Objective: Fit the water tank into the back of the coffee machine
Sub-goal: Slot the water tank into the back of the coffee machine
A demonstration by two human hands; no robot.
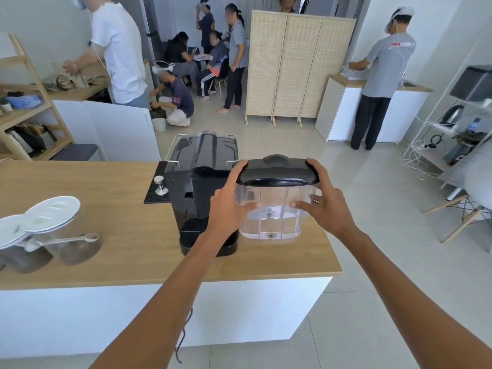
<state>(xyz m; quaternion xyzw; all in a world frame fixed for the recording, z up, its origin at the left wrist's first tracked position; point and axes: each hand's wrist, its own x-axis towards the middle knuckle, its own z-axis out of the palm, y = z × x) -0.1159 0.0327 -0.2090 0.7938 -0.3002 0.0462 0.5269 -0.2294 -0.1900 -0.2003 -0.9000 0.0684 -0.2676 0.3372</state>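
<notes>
A clear plastic water tank (274, 211) with a black lid is held upright above the wooden counter, just right of the black coffee machine (197, 187). My left hand (229, 206) grips the tank's left side, thumb on the lid. My right hand (323, 201) grips its right side the same way. The machine stands with its back toward me, and an empty black base ledge (194, 233) juts out at its bottom. The tank sits beside the machine's back, apart from the ledge.
A wooden counter (119, 235) holds two clear jars with white lids (50, 230), a scoop, and a metal tamper (160, 185) on a black mat. The machine's cord (183, 334) hangs over the front edge. Several people, a folding screen (295, 67) and shelves stand beyond.
</notes>
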